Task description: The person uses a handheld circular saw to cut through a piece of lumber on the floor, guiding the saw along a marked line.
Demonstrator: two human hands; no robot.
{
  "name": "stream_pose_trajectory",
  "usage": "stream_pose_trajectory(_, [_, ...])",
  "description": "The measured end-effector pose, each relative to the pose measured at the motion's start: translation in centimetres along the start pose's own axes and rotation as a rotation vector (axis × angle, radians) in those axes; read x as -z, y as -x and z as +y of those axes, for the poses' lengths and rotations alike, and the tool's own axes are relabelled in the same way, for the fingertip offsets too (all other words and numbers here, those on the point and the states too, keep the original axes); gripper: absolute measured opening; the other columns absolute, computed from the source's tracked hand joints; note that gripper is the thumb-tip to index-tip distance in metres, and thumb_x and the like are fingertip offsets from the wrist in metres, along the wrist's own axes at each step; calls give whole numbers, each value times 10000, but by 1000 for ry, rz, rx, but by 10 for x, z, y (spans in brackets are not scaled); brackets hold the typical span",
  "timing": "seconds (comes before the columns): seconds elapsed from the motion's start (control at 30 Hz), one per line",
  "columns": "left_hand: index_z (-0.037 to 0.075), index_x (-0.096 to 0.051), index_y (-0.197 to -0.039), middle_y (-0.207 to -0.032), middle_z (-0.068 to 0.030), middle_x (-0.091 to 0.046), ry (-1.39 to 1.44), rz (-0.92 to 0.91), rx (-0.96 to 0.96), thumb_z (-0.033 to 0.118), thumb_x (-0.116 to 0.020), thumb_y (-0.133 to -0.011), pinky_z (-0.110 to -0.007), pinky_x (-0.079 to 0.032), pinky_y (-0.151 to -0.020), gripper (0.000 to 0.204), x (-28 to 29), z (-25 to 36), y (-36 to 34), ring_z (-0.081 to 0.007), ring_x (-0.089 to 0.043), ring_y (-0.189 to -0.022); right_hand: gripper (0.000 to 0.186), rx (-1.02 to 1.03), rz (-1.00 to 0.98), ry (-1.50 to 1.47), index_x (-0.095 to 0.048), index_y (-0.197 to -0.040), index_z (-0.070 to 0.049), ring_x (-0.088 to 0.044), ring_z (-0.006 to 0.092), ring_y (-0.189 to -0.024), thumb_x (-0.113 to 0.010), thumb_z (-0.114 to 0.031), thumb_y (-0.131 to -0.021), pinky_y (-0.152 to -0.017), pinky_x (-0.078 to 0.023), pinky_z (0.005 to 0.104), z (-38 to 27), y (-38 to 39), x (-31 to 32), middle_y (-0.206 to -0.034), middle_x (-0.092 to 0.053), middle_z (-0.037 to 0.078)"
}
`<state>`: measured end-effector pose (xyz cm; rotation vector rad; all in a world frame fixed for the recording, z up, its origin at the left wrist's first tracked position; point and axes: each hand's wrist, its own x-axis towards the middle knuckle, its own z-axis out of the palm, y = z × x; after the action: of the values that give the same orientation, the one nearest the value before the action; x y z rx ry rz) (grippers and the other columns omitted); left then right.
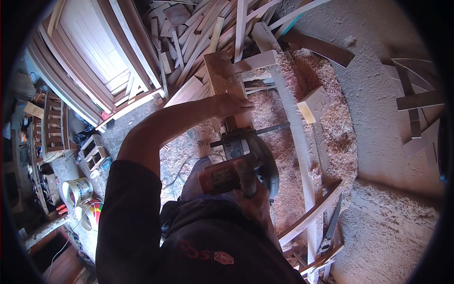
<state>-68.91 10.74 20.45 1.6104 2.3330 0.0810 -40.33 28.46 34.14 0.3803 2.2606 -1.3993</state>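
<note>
Pressing flat on a narrow wooden board (pixel 226 78), the left hand (pixel 230 104) lies open with fingers spread along the board's near end. Just below it, the right hand (pixel 255 202) is closed around the handle of a red-bodied circular saw (pixel 239 165), whose front sits on that same end. Pale sawdust (pixel 283 128) covers the floor beneath, beside a long plank (pixel 295 128) and a heap of offcuts (pixel 198 28).

Single head fisheye, steep downward, close over hands; dark rim, edges probably unreliable.
</note>
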Motion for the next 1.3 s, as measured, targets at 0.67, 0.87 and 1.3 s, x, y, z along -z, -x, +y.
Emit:
stream_pose_trajectory(0.67, [109, -385, -1522, -1494, -116, -448, -160, -51, 6, 416, -945, -551, -428, -320, -1222, 1162, 18, -31, -3, -313, -362, -1455, 471, 44, 13, 3, -638, -1216, -25, -724, 393, -978, -789, -194, -804, -849, -563, 464, -19, -31, -4, -989, -734, 230])
stream_pose_trajectory(0.87, [22, -401, -1477, -1522, -131, -405, 155, 18, 86, 386, -1000, -432, -340, -336, -1223, 1258, -14, -61, -10, -294, -362, -1457, 479, 74, 2, 5, -637, -1220, -29, -720, 400, -976, -793, -196, -799, -845, -565, 467, -23, -43, -8, -1000, -731, 228])
stream_pose_trajectory(1.3, [238, -368, -1519, -1594, -152, -350, -26, -16, 56, 367, -997, -482, -464, -389, -1183, 1220, -15, -81, -2, -335, -364, -1479, 425, 66, 4, -5, -660, -1137, -20, -729, 386, -921, -807, -205, -784, -800, -566, 467, -32, -63, -12, -934, -728, 221])
